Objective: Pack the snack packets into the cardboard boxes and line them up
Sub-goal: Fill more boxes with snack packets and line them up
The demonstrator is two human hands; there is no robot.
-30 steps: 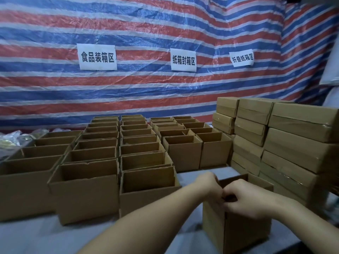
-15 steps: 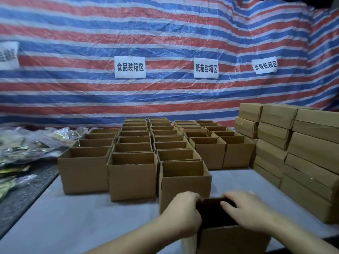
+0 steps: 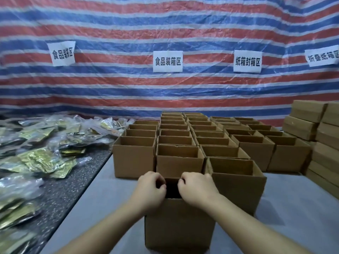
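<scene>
An open brown cardboard box (image 3: 178, 224) stands near the table's front edge, just in front of the rows of open boxes (image 3: 185, 143). My left hand (image 3: 149, 191) grips its top rim on the left, fingers curled over the edge. My right hand (image 3: 197, 188) grips the rim on the right the same way. The box's inside is dark and I cannot tell what it holds. Green and gold snack packets (image 3: 40, 158) in clear wrap lie heaped on the dark counter at the left.
Several rows of open cardboard boxes fill the grey table (image 3: 293, 208) behind the held box. Closed boxes (image 3: 311, 125) are stacked at the right edge. A striped tarp wall with paper signs (image 3: 167, 61) stands behind. A dark speckled counter (image 3: 60, 195) adjoins the table's left side.
The held box has moved left along the front of the rows, from the right side to the middle. My view has swung left, bringing the snack packets into sight.
</scene>
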